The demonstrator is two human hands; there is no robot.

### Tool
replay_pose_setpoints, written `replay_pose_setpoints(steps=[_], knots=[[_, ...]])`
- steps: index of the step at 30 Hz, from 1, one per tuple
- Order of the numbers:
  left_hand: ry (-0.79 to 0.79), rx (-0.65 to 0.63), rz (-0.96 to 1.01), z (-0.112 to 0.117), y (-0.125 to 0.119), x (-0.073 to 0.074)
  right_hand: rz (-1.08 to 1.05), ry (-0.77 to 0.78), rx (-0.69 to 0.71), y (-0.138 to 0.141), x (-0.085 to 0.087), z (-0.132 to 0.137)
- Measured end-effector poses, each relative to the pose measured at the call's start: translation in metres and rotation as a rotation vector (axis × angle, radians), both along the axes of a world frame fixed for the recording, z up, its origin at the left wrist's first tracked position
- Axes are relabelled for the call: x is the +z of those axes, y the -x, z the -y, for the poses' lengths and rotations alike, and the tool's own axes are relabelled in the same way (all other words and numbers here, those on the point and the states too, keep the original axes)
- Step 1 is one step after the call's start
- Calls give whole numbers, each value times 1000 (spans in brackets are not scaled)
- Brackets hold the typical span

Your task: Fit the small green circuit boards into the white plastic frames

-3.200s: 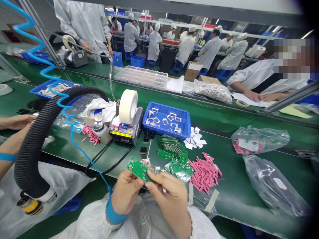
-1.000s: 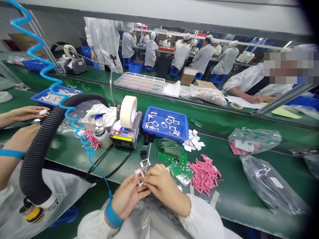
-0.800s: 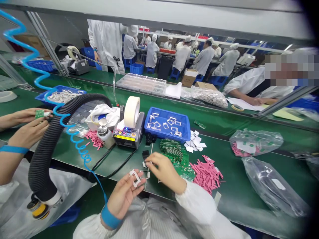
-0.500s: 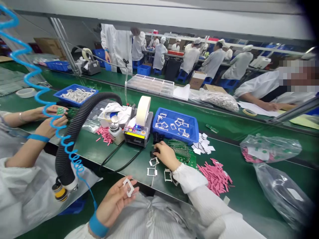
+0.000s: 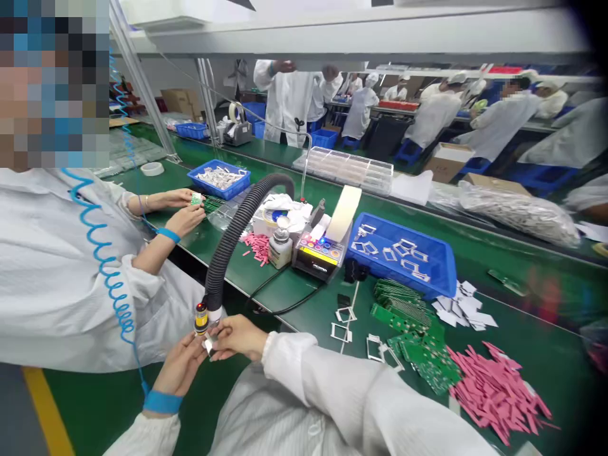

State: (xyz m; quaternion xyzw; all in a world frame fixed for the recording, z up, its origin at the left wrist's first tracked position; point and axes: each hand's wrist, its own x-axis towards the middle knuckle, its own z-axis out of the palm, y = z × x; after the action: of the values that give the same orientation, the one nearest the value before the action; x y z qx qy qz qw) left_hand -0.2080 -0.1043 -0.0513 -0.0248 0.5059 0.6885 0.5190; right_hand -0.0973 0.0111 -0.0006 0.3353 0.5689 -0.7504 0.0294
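My left hand (image 5: 183, 366) is raised off the bench edge, fingers closed on a small white plastic frame (image 5: 208, 344), mostly covered by fingers. From the other side my right hand (image 5: 240, 337) meets it in a pinch; a dark bit shows at its fingertips, too small to name. Just above both hands sits a yellow-and-black cylindrical nozzle (image 5: 202, 318) with a red light, at the end of a black corrugated hose (image 5: 237, 234). More white frames (image 5: 341, 332) lie on the green bench, close to a small black piece (image 5: 344, 300).
A blue tray (image 5: 439, 269) holds white frames. Near it are green circuit boards (image 5: 422, 354), pink strips (image 5: 498, 392), white labels (image 5: 463, 307) and a tape dispenser (image 5: 319, 256). A bottle (image 5: 280, 247) stands beside the dispenser. At left, a co-worker's hands (image 5: 187, 218) hold a circuit board.
My right hand has left the bench beside the dispenser and come to my left hand under the nozzle. The left hand and its frame have moved left. The view has turned left.
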Motion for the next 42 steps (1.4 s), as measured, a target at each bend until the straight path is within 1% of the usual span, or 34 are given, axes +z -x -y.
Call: replay_pose_setpoints(steps=[2, 3, 4, 6, 8, 9, 11, 13, 14, 15, 17, 18, 20, 22, 24, 28, 29, 30, 31, 34, 35, 36, 37, 39, 42], knots=[[-22, -7, -6, 2, 3, 2, 7, 53, -62, 11, -6, 10], [-32, -14, -6, 1, 4, 2, 11, 68, -98, 12, -5, 14], [-41, -24, -2, -1, 3, 2, 16, 79, -129, 10, -3, 16], [-57, -51, 14, -8, -4, 1, 25, 88, -169, -4, 9, 19], [-70, -99, 43, -15, -19, 2, 16, 77, -191, -29, 27, 18], [-78, -131, 62, -19, -30, 4, -8, 47, -205, -45, 38, 17], [-102, -206, 105, -25, -55, 14, -88, -79, -253, -83, 58, 14], [-163, -285, 145, -30, -83, 32, -170, -287, -327, -121, 75, 11], [-221, -342, 164, -33, -96, 43, -193, -369, -366, -138, 81, 11], [-333, -444, 178, -36, -107, 54, -205, -425, -406, -153, 84, 11], [-514, -659, 163, -44, -126, 77, -222, -450, -483, -177, 87, 12], [-572, -755, 117, -49, -133, 87, -234, -448, -522, -185, 87, 13], [-614, -899, 8, -60, -143, 101, -249, -440, -606, -198, 86, 14], [-617, -994, -50, -71, -150, 107, -230, -430, -674, -208, 86, 13], [-638, -1059, -59, -80, -156, 110, -211, -400, -710, -217, 87, 9], [-666, -1148, -140, -92, -167, 113, -220, -262, -700, -233, 84, 0], [-652, -1148, -159, -93, -171, 114, -224, -274, -703, -237, 83, -1], [-627, -1138, -166, -95, -174, 115, -225, -342, -720, -240, 82, -2], [-598, -1117, -159, -96, -178, 116, -225, -464, -748, -244, 82, -3], [-533, -1076, -116, -97, -188, 118, -168, -989, -824, -252, 86, -4], [-534, -1082, -114, -98, -191, 118, -134, -1135, -816, -255, 89, -4], [-548, -1098, -125, -98, -193, 119, -97, -1249, -799, -257, 93, -5], [-567, -1115, -147, -99, -194, 119, -62, -1333, -780, -259, 96, -6], [-603, -1140, -196, -101, -197, 121, -9, -1442, -746, -261, 100, -7], [-616, -1153, -227, -104, -199, 125, 25, -1494, -725, -264, 101, -9]])
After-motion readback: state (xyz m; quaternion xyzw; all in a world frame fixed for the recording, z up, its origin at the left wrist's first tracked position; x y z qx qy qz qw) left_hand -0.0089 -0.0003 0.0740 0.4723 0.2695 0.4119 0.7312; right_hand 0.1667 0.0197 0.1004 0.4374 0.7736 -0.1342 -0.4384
